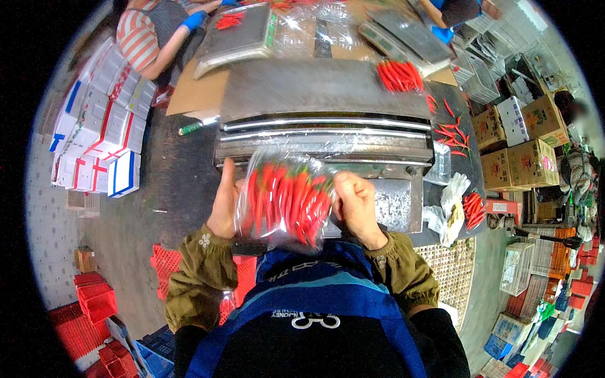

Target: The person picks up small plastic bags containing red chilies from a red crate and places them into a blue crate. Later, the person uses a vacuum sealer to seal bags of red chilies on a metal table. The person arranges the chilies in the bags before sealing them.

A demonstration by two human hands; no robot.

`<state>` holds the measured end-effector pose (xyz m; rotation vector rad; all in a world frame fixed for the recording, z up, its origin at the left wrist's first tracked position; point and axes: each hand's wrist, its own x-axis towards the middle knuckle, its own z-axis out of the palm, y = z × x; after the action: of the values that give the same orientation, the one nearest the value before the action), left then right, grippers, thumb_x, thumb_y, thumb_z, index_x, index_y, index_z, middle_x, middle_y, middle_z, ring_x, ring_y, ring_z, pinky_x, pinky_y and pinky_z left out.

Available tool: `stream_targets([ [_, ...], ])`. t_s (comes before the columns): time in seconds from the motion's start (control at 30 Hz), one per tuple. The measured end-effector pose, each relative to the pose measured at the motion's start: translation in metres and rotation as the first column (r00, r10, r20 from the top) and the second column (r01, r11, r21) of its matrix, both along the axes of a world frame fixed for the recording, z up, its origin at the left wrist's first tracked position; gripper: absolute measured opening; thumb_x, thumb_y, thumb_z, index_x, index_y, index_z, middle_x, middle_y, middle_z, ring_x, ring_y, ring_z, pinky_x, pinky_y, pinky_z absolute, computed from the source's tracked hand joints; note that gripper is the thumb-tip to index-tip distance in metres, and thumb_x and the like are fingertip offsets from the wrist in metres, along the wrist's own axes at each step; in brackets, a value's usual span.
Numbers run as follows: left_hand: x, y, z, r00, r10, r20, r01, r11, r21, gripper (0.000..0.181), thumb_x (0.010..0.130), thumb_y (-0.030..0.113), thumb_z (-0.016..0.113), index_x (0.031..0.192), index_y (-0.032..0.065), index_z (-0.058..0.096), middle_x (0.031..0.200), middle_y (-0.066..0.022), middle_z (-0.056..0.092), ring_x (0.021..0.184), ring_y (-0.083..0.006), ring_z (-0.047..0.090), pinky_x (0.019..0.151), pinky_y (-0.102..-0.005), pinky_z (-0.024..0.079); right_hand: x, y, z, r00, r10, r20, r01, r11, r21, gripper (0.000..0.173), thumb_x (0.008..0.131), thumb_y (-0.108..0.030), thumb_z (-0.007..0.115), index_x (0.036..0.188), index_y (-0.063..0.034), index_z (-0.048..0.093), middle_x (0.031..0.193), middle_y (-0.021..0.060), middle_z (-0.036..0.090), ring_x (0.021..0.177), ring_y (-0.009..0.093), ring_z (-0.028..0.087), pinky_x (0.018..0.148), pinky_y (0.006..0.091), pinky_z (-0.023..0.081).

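Note:
Between my hands is a pack of red chili peppers (288, 203) wrapped in clear, shiny plastic film, held in front of my apron. My left hand (224, 203) holds the pack's left side, thumb pointing up and fingers partly hidden behind it. On the other side, my right hand (358, 205) grips the film at the pack's right edge with curled fingers. Just beyond stands a metal film-wrapping machine (326, 94) with shiny rollers (326, 134) across it. Some clear film stretches over its near rollers. Below and right of them is a worn metal plate (399, 203).
Another chili pack (399, 75) rests on the machine's far right corner. Loose chilies (453, 134), a clear tray (438, 163) and crumpled plastic (449, 208) lie right. A green-handled knife (196, 126) lies left. Two scales (236, 35) (406, 35) and two gloved co-workers are beyond.

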<state>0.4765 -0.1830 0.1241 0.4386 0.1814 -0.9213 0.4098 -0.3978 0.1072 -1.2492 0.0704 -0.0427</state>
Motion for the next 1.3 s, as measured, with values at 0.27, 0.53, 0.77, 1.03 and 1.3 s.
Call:
stream_targets([
  [0.27,-0.009,-0.016,-0.019,0.96,0.166,0.225,-0.172,0.985,0.009,0.071,0.086,0.056,0.035,0.131,0.0016,0.034,0.129,-0.0155,0.043,0.118,-0.0277,0.042,0.099,-0.0439,0.032,-0.025,0.038,-0.026,0.996,-0.036,-0.086,0.039,0.998,0.041,0.025,0.092,-0.02,0.046,0.077,-0.0036,0.057,0.067,0.0018,0.058,0.045,0.003,0.042,0.041,0.0181,0.034],
  [0.53,-0.008,0.033,-0.007,0.908,-0.234,0.349,0.047,0.882,0.469,0.04,0.086,0.016,0.052,0.122,0.0003,0.042,0.106,-0.0087,0.059,0.085,-0.0127,0.061,0.072,-0.0259,0.051,-0.042,0.004,-0.015,0.876,0.468,-0.116,-0.481,0.862,-0.161,0.025,0.092,-0.018,0.047,0.081,0.0008,0.06,0.073,0.0029,0.06,0.062,0.007,0.053,0.054,0.0229,0.047],
  [0.77,-0.023,0.04,0.018,0.882,-0.419,0.218,0.288,0.843,0.454,0.044,0.083,0.008,0.054,0.123,-0.0007,0.039,0.111,-0.0103,0.056,0.1,-0.0177,0.055,0.087,-0.0299,0.045,-0.032,-0.006,0.019,0.887,0.426,0.177,-0.284,0.807,-0.517,0.023,0.074,-0.008,0.068,0.095,-0.0065,0.061,0.08,0.0045,0.052,0.068,0.012,0.052,0.058,0.0241,0.043],
  [1.03,-0.026,0.037,0.002,0.836,-0.503,0.217,0.349,0.794,0.497,0.046,0.082,0.014,0.06,0.123,0.0011,0.041,0.113,-0.0093,0.054,0.103,-0.0142,0.052,0.089,-0.0283,0.043,-0.037,-0.009,0.001,0.817,0.554,0.164,-0.402,0.749,-0.527,0.007,0.079,-0.003,0.058,0.082,-0.0022,0.052,0.079,0.0065,0.046,0.067,0.017,0.05,0.057,0.0273,0.042],
  [1.3,-0.022,0.028,0.023,0.698,-0.594,0.4,0.349,0.77,0.535,0.054,0.074,0.013,0.069,0.12,0.0004,0.044,0.112,-0.007,0.055,0.102,-0.0145,0.052,0.091,-0.0291,0.039,-0.046,-0.042,-0.029,0.891,0.441,-0.11,-0.351,0.822,0.449,0.019,0.089,-0.024,0.051,0.084,-0.0073,0.044,0.077,0.0017,0.042,0.053,0.007,0.037,0.047,0.02,0.031],
])
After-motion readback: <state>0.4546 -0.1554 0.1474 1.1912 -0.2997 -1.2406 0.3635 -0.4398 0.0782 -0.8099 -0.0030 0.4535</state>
